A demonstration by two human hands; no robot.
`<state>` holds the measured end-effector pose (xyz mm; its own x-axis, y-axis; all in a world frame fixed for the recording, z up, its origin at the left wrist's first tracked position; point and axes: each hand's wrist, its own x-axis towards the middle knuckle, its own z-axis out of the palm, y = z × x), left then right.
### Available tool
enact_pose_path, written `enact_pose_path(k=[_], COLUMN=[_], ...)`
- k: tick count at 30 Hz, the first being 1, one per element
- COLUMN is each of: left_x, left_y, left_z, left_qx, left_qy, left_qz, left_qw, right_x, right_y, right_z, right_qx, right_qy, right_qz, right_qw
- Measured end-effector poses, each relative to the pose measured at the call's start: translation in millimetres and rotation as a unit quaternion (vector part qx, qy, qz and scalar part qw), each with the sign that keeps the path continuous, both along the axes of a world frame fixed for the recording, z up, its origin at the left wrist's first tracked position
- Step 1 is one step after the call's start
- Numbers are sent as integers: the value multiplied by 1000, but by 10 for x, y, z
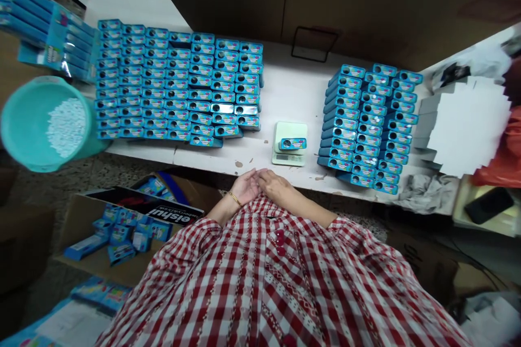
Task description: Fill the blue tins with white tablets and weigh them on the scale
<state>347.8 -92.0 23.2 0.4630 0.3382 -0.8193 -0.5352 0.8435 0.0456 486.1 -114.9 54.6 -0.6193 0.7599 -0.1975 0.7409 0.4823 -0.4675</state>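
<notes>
At the table's front edge my left hand, with a thin gold bracelet at the wrist, meets my right hand. Both are curled in against each other, fingers drawn together. Whether anything lies between them is hidden. Just beyond, on the white table, stands a small pale-green digital scale. One small blue box lies across its platform, touched by neither hand.
Rows of blue boxes fill the table's left; more rows stand right. A turquoise tub holds small white pieces. Below left, a carton contains loose blue boxes. White card sheets and a phone are far right.
</notes>
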Motion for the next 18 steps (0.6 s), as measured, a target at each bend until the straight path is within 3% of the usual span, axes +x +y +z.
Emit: enact_pose_path(k=[11, 18], left_x=[111, 283], left_y=[52, 245], left_z=[41, 189], left_qx=[18, 44], left_qy=[12, 15], left_qz=[-14, -43], left_qw=[1000, 998], right_x=[72, 275], right_y=[-11, 92], right_z=[-165, -113], right_qx=[-21, -11], right_qy=[36, 50], right_qz=[-58, -76], right_qw=[997, 996])
